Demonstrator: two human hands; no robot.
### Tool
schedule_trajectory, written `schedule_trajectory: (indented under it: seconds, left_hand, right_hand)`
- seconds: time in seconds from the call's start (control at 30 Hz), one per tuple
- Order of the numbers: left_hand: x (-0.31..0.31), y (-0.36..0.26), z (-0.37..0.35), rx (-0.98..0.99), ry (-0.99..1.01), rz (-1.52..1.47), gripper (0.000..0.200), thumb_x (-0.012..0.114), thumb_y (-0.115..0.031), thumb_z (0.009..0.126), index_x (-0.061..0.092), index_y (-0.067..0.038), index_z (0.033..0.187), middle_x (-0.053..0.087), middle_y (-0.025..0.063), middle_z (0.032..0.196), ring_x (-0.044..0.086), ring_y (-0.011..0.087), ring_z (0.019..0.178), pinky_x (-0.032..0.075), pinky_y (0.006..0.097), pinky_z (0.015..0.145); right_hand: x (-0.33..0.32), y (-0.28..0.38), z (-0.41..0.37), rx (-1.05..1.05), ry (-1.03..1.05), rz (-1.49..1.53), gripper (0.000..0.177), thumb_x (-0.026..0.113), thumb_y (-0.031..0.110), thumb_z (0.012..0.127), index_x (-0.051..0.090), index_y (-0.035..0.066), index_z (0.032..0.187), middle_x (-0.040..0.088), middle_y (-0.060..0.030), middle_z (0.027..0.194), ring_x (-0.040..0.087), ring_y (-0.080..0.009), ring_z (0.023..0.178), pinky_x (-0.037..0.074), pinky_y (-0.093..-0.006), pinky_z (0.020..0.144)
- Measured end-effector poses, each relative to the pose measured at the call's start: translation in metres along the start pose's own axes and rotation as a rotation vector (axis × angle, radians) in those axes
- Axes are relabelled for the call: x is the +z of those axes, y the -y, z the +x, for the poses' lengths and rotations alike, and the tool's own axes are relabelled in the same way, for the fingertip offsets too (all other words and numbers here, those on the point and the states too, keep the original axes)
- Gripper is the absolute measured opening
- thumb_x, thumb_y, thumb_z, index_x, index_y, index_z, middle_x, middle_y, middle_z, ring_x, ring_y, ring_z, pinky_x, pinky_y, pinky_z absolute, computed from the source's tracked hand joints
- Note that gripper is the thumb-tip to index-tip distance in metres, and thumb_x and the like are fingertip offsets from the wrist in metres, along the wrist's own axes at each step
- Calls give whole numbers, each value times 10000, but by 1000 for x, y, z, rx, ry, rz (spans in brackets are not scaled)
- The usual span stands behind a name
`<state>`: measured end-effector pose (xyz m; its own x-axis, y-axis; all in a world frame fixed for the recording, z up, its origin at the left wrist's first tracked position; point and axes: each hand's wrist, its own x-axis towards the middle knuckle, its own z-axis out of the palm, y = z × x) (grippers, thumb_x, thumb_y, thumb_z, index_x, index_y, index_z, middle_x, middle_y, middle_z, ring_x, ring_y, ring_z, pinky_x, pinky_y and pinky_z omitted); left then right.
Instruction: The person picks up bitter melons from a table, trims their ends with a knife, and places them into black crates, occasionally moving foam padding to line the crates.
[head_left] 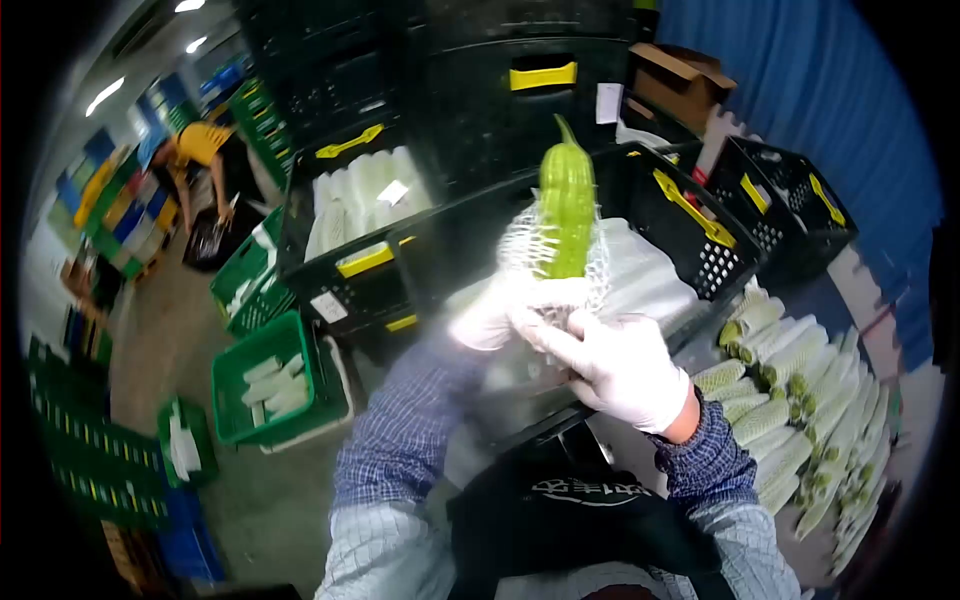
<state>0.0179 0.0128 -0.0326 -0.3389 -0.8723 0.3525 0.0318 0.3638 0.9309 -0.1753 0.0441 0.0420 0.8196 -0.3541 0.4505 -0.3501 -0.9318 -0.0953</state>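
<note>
A light-green bitter melon (567, 205) with a curved stem stands upright in front of me. A white foam net sleeve (520, 240) is around its lower part and spread at both sides, while the stem end is bare. My left hand (492, 308), in a white glove and partly blurred, is wrapped round the base of the melon and its sleeve. My right hand (628, 365), also gloved, has its fingers closed at the sleeve's lower end, just below the melon. What exactly those fingertips pinch is partly hidden.
Behind the melon, a black crate (690, 215) holds white-sleeved produce. Another crate (365, 265) with sleeved produce stands to its left. Netted melons (800, 400) lie piled at right. Green baskets (265, 385) sit on the floor at left, where a person (205, 150) bends over a dark crate.
</note>
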Motion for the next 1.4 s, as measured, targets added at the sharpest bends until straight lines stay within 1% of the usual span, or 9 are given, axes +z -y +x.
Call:
schedule_trajectory:
  seconds: [0.07, 0.17, 0.4, 0.43, 0.53, 0.97, 1.07, 1.2, 1.4]
  left_hand:
    - [-8, -13, 2, 62, -59, 327, 383, 604, -92, 933, 538, 23, 1292, 642, 118, 1166, 642, 170, 1019, 540, 273, 893]
    - [2, -43, -4, -61, -160, -288, 368, 642, -38, 902, 575, 8, 1261, 651, 94, 1156, 648, 162, 998, 552, 270, 875]
    - [6, -36, 9, 150, -170, 97, 483, 809, -64, 750, 616, -36, 1192, 665, 46, 1088, 655, 163, 950, 573, 282, 830]
    - [19, -59, 6, -118, -247, -82, 606, 871, -107, 674, 600, -33, 1211, 666, 54, 1093, 650, 175, 1002, 561, 308, 878]
    - [13, -43, 4, -74, -131, 89, 698, 831, -95, 686, 515, -3, 1302, 639, 108, 1205, 610, 203, 1122, 486, 356, 1000]
    - [28, -41, 4, -140, 14, 322, 777, 871, -158, 641, 506, -9, 1310, 612, 104, 1262, 595, 194, 1150, 474, 357, 1009]
    - [25, -38, 2, -14, -8, 307, 782, 860, -181, 651, 512, 6, 1325, 632, 142, 1255, 634, 241, 1110, 510, 373, 982]
    - [20, -21, -1, 149, -37, 256, 848, 890, -234, 606, 517, 2, 1330, 632, 147, 1238, 627, 256, 1112, 492, 369, 998]
    - [22, -25, 8, 134, -173, 310, 813, 869, -143, 637, 479, -1, 1337, 625, 131, 1229, 622, 214, 1114, 505, 363, 986]
  right_hand:
    - [7, -5, -8, 0, -20, 85, 806, 680, 43, 643, 521, 227, 1411, 607, -2, 799, 602, -185, 590, 504, -302, 546]
    - [19, -11, -22, -54, -144, 273, 688, 660, 34, 664, 598, 210, 1326, 667, -8, 793, 618, -197, 553, 507, -292, 521]
    - [-9, -24, -30, 60, -264, 329, 507, 635, -39, 671, 693, 98, 1156, 617, -13, 685, 612, -181, 559, 498, -272, 548]
    - [-11, -31, -33, 112, -369, 350, 381, 622, -27, 741, 704, 61, 1103, 673, -68, 757, 662, -194, 627, 517, -262, 599]
    - [-30, -55, -38, 318, -576, 145, 263, 613, 6, 846, 686, 33, 1097, 716, -123, 864, 710, -238, 744, 542, -276, 667]
    - [-37, -93, -34, 310, -535, -344, 445, 678, 19, 750, 655, 100, 1187, 686, -51, 759, 671, -218, 647, 534, -306, 609]
    - [-39, -109, -37, 395, -594, -480, 393, 635, 112, 807, 618, 144, 1199, 684, -78, 777, 682, -236, 683, 533, -344, 621]
    - [-57, -169, -71, 885, -609, -432, 251, 580, 209, 916, 649, 152, 1150, 707, -132, 833, 699, -302, 776, 544, -379, 648]
    - [-39, -106, -64, 708, -625, 314, 241, 598, 166, 938, 691, 36, 1118, 661, -20, 794, 554, -62, 642, 469, -229, 607]
